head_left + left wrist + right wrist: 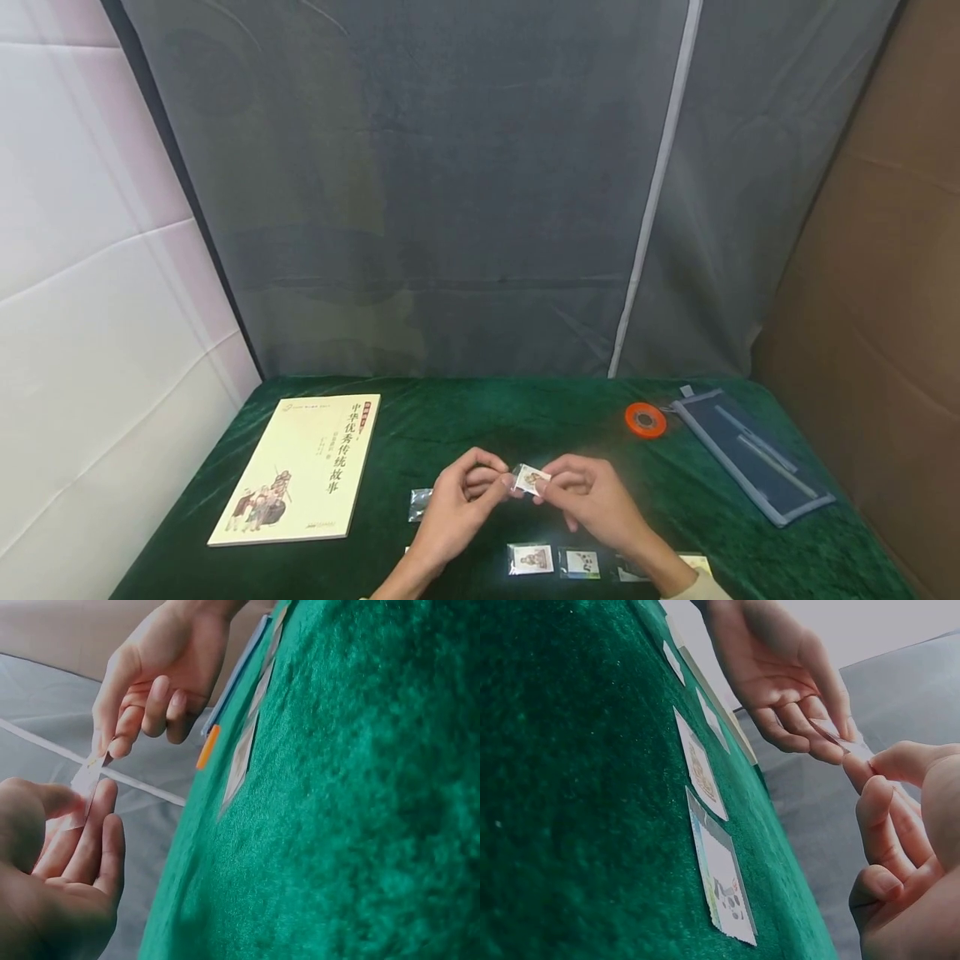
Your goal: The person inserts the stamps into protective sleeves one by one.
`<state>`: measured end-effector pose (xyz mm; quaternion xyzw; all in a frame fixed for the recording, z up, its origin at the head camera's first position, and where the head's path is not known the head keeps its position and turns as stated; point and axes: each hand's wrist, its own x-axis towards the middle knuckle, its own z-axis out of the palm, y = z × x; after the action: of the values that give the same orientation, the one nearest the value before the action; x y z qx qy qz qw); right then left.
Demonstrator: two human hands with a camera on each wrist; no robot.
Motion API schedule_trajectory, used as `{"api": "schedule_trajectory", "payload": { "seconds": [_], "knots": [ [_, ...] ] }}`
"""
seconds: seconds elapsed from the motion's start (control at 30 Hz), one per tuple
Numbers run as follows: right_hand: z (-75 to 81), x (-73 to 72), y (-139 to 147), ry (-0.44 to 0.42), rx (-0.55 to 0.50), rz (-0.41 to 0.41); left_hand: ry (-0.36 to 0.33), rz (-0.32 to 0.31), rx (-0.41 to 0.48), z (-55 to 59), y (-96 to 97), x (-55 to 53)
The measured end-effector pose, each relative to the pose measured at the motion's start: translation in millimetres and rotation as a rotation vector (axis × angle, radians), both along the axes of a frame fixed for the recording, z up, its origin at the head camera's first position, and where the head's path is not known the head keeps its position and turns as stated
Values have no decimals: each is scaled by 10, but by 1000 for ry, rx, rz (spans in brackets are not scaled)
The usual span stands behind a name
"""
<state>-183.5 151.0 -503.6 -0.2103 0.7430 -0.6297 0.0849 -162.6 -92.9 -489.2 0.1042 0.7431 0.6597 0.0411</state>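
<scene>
Both hands are raised over the green cloth, with a small picture stamp (532, 479) in a clear plastic sleeve (515, 475) between them. My left hand (461, 506) pinches the sleeve end between thumb and fingers. From the other side, my right hand (597, 502) pinches the stamp by its edge. The left wrist view shows the stamp (88, 780) tilted, spanning from one set of fingertips to the other. Below the hands lie a sleeved stamp with a seated figure (531, 559) and a sleeved panda stamp (726, 889).
More sleeved pieces lie under the right forearm, and a clear sleeve (418, 505) is left of the left hand. A cream book (300, 475) lies at the left. To the right are an orange-red round object (645, 420) and a blue zip pouch (750, 454).
</scene>
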Motion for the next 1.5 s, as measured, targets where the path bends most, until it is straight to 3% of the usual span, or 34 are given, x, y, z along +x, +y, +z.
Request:
{"api": "schedule_trajectory", "payload": {
  "seconds": [0.27,0.5,0.8,1.27,1.5],
  "knots": [
    [-6,16,-7,-40,15,28,-2,45,38,-28,13,0],
    [4,11,-2,-34,29,56,-2,19,18,-13,9,11],
    [33,20,-1,-52,56,49,24,69,18,-14,33,17],
    [41,47,-25,-39,88,49,73,60,-9,-28,54,18],
    [28,53,-29,4,130,7,81,40,-37,-39,58,35]
  ]
}}
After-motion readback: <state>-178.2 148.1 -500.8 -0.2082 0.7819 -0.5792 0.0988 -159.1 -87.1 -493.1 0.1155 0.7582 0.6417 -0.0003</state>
